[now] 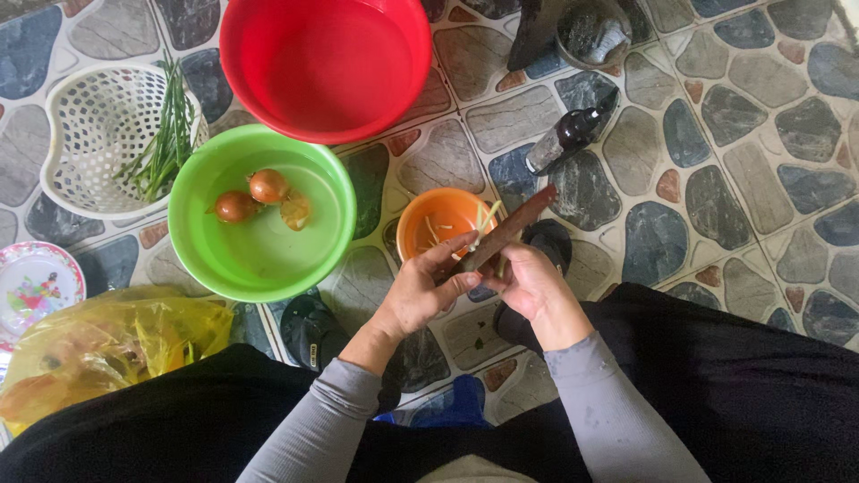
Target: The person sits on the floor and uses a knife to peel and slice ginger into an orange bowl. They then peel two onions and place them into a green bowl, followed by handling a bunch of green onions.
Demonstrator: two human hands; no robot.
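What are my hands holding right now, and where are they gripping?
The right hand grips a knife by its handle end. The left hand pinches a thin pale-green stalk against the blade, over the orange bowl.

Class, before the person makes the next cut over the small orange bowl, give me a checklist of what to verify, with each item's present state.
1. Right hand grips the long dark-bladed knife: ok.
2. Left hand pinches the thin pale green stalk at the blade: ok.
3. Small orange plastic bowl sits under the cut: ok.
4. Left fingertips clear of the edge: cannot tell.
5. Green round plastic basin holding onions within reach: ok.
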